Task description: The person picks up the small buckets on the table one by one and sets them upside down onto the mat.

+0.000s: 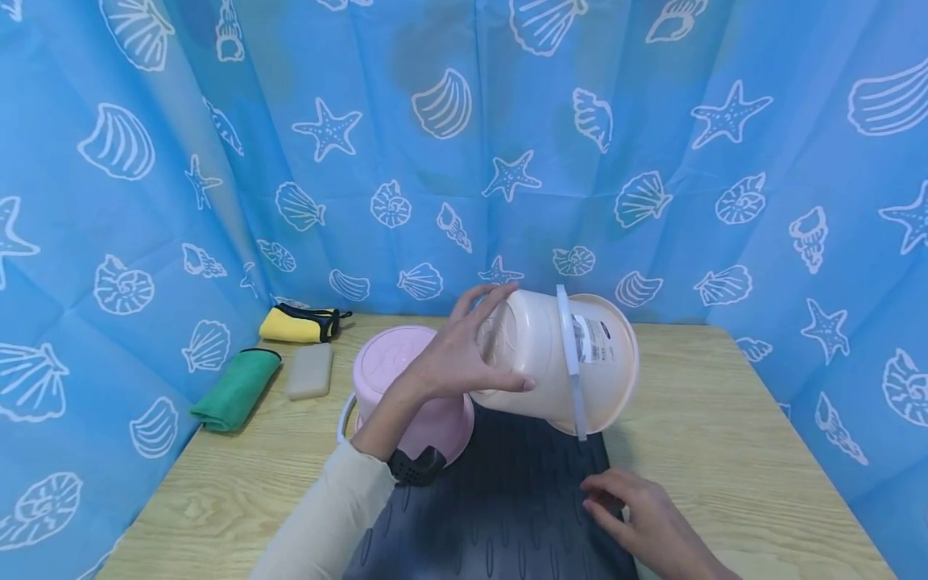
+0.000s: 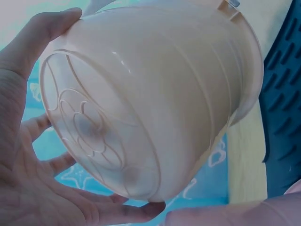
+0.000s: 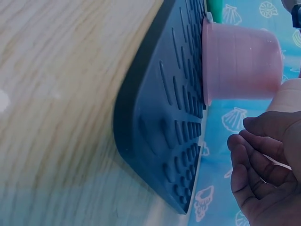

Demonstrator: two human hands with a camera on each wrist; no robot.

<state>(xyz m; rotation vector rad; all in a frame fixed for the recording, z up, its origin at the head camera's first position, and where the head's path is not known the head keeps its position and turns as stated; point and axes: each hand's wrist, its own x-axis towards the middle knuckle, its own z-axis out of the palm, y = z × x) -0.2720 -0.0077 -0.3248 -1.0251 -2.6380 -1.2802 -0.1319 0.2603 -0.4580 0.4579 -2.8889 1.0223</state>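
Observation:
My left hand (image 1: 451, 361) grips a cream plastic bucket (image 1: 540, 354) round its base, thumb on one side and fingertips on the other. Tipped on its side, the bucket has its rim toward the right, with a pale handle (image 1: 569, 346) hanging across it and a printed label on its wall. Its flower-patterned base (image 2: 89, 125) faces my palm in the left wrist view. A pink bucket (image 1: 387, 362) stands upside down beside my left wrist, partly hidden by it. My right hand (image 1: 641, 515) hovers by the mat's right edge, fingers loosely bent and holding nothing.
A black ribbed mat (image 1: 500, 507) lies on the wooden table (image 1: 739, 451). Left of the pink bucket are a beige block (image 1: 309, 371), a rolled green cloth (image 1: 235, 391) and a yellow cloth bundle (image 1: 297, 324). A blue shell-print curtain (image 1: 449, 177) surrounds the table's back and sides.

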